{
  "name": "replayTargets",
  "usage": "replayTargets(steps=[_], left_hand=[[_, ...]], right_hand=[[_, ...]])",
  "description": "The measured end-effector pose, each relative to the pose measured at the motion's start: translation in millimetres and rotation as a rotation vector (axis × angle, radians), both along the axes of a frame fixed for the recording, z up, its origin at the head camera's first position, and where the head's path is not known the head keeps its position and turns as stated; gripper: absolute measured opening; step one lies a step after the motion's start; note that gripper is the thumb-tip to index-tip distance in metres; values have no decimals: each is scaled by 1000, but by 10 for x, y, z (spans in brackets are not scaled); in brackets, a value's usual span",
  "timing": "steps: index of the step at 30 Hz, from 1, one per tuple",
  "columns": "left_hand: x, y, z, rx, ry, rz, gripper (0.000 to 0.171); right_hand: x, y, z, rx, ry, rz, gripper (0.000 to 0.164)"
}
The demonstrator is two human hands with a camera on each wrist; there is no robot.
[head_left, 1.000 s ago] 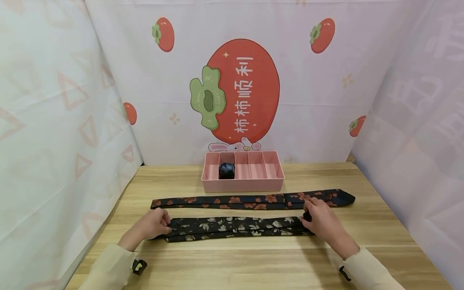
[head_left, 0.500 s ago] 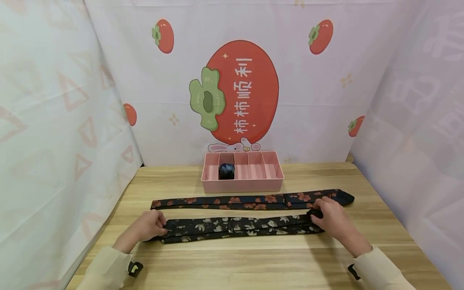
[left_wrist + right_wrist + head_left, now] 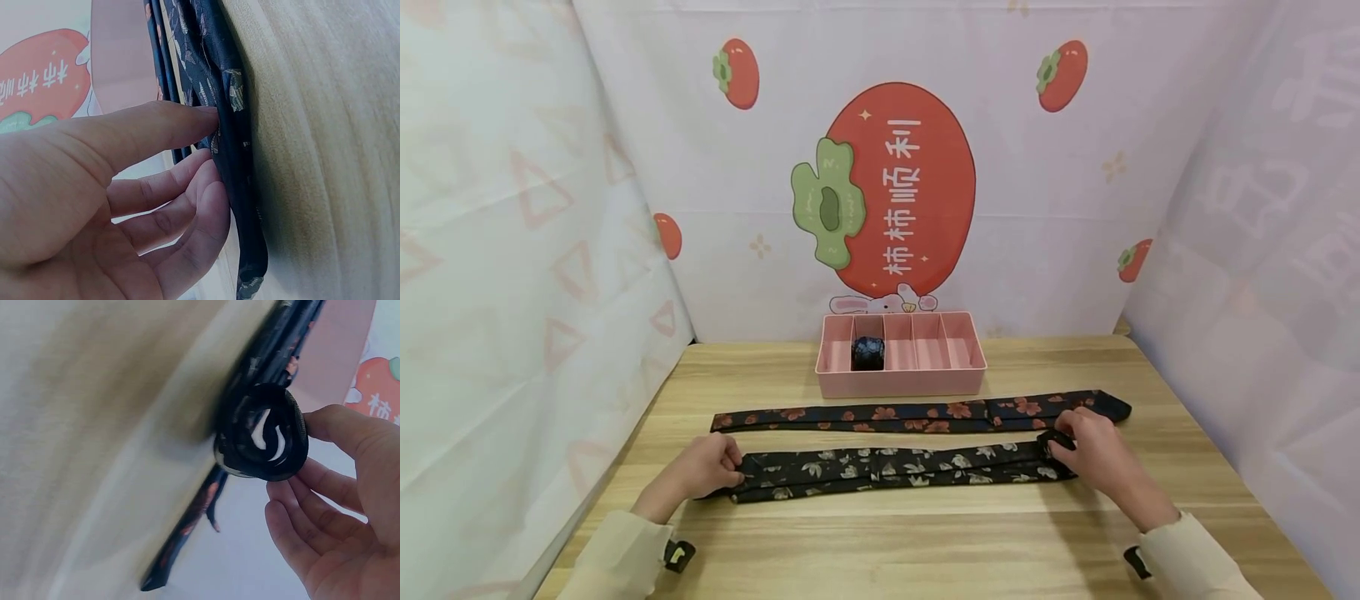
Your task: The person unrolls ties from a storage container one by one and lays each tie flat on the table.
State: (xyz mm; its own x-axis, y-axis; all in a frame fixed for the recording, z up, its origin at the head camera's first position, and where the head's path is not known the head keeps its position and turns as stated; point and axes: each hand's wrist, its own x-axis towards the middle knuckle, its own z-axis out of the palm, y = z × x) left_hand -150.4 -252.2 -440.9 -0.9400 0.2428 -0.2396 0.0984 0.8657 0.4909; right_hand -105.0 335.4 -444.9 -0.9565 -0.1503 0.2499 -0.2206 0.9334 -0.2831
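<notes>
Well apart, left hand (image 3: 703, 468) and right hand (image 3: 1097, 450) angle inward, pinching the white-flowered tie (image 3: 925, 469).

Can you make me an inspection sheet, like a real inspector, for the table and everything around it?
Surface: wood-grain table.
Job's things: black tie with pale flowers lying across the table, its right end coiled; dark tie with red flowers laid out flat behind it; pink box further back, with a rolled dark-blue piece in the second compartment from the left.
Clutter: nothing seen.
Grips: left grip pinches the pale-flowered tie near its left end; right grip holds the coiled end between thumb and fingers.
Cables: nothing seen.
Surroundings: white cloth behind, printed with a big red fruit; pale patterned cloths at both sides.
</notes>
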Motion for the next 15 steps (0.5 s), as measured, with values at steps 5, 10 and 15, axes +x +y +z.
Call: replayTargets(steps=[5, 10, 15], left_hand=[[5, 2, 2, 0, 3, 0, 18], [4, 4, 10, 2, -2, 0, 18], [8, 4, 17, 5, -5, 0, 18]], right_hand=[[-1, -95, 69, -15, -11, -2, 22], [-7, -217, 7, 50, 20, 36, 26], [-20, -244, -126, 169, 116, 52, 31]])
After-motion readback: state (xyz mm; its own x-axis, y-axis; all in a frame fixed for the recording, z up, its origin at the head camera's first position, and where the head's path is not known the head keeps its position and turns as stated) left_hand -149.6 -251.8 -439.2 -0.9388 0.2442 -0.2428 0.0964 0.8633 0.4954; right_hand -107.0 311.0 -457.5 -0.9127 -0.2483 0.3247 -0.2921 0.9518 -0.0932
